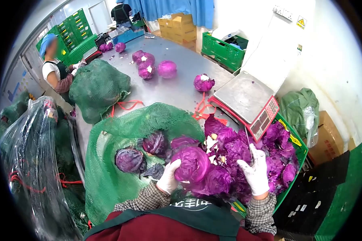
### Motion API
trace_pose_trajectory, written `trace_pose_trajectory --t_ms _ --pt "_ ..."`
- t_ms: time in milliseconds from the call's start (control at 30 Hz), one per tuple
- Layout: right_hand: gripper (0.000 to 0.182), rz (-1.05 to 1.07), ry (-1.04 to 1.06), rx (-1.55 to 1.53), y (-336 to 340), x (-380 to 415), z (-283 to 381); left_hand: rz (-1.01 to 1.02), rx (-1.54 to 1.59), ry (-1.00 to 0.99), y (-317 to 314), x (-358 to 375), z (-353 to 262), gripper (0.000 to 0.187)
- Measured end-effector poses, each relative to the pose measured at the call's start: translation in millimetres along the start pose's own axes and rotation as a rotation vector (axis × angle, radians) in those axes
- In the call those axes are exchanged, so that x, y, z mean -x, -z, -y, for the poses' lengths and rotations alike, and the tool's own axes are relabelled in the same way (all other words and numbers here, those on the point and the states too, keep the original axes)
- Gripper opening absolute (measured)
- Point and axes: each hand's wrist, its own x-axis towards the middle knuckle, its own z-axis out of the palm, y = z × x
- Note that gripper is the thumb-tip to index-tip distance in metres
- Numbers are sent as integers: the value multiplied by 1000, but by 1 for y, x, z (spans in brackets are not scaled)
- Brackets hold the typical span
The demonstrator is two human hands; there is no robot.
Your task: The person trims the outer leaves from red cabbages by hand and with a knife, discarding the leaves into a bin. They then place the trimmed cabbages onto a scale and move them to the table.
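Note:
My left hand (169,176), in a white glove, grips a peeled red cabbage (192,164) from its left side. In my gloved right hand (255,172) is a knife (248,140), its thin blade pointing up and away; the handle is hidden by the fingers. Between and beyond my hands lies a heap of loose purple leaves (233,146) with pale cut stem pieces. To the left, duller unpeeled cabbages (130,160) lie on an opened green mesh sack (104,188). A green crate (287,193) at right is heaped with purple leaves.
A red-framed scale (245,96) stands beyond the crate. Several peeled cabbages (147,69) sit on the metal table (169,46). A full mesh sack (98,88) and a co-worker (56,70) are at left. Plastic-wrapped sacks (32,160) stand beside the table.

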Motion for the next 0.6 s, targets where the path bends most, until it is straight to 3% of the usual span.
trace_pose_trajectory --t_ms 33,67,100,167,233,267,367,400,500,533,600 --pt "55 40 -233 -360 -7 4 7 17 -25 -74 0 -4 3 59" --pt "56 98 -272 -340 -12 6 26 15 -59 -135 -6 -5 3 62" --pt "55 167 -143 -300 -21 10 34 11 -97 -191 -14 -3 2 65" --pt "52 307 -106 -403 -36 13 67 -11 -169 -278 -20 -1 4 70" --pt "48 327 -78 -377 -54 17 77 -54 -229 -347 -19 2 8 75" --pt "35 277 -67 -383 -59 17 77 -75 -224 -387 -22 3 7 76" --pt "31 368 -33 -362 -60 15 67 -95 -242 -413 -18 3 5 76" --pt "23 264 342 -117 -64 13 62 -83 -264 -425 -16 2 6 75" --pt "17 113 362 -153 -74 16 60 -40 -104 -319 -23 2 5 68" --pt "17 169 225 -263 -72 18 66 -47 -14 -211 -22 1 6 65" --pt "16 149 472 -157 -65 11 69 -61 122 -23 -25 -1 8 61"
